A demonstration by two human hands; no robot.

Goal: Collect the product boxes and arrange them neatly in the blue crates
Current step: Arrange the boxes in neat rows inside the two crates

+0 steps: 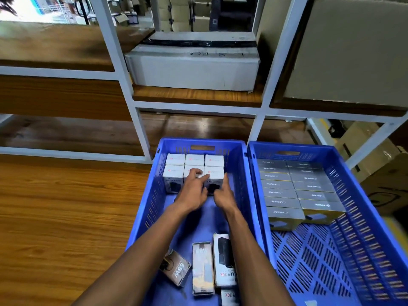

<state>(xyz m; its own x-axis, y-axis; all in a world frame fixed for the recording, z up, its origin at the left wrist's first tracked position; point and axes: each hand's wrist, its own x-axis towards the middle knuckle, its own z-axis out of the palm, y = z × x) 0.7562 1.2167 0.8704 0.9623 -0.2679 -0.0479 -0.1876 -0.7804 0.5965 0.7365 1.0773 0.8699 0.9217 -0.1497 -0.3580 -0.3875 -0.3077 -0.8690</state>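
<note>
A worker leans over the left blue crate [141, 208], both hands reaching for the block of white boxes [175, 160] packed against its far wall. The left hand [194, 191] lies with fingers straight across the top of the front middle box, apparently pressing it level with its neighbours. The right hand [223, 195] stands edge-on against the side of the front right box [215, 172], fingers straight, seemingly nudging that box tight into the row; neither hand grips anything.

The boxes stand in two rows of three, hard against the far wall, most likely so each new row has a square face to butt up to. Loose boxes [203, 268] lie flat and askew at the near end of the same crate, within easy reach and evidently waiting their turn.

The right blue crate [375, 195], touching the first, holds grey boxes [280, 193] laid in two tidy columns from its far end, with open mesh floor in front. Both crates sit on the wooden floor [55, 206] before a white shelving frame [128, 85] stacked with cartons.
</note>
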